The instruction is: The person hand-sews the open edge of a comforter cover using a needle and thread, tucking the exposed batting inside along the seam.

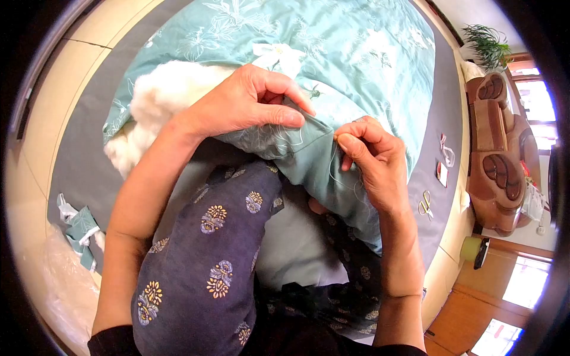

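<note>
A teal fabric cover [356,65] with white flower prints lies over the grey mat, its near edge raised between my hands. My left hand [252,101] pinches the folded edge between thumb and fingers. Just right of it, my right hand [371,154] is closed, thumb against index finger, at the same edge. A thin pale thread [333,163] hangs in a loop below the right fingertips; a needle is too small to make out. White fluffy filling [169,89] shows from under the cover beside my left wrist.
Scissors [425,203] and a small packet [442,173] lie on the grey mat [436,130] at right. Teal scraps [82,228] and clear plastic [65,285] are at left. My patterned trouser leg [208,255] is below. A brown sofa [496,142] stands far right.
</note>
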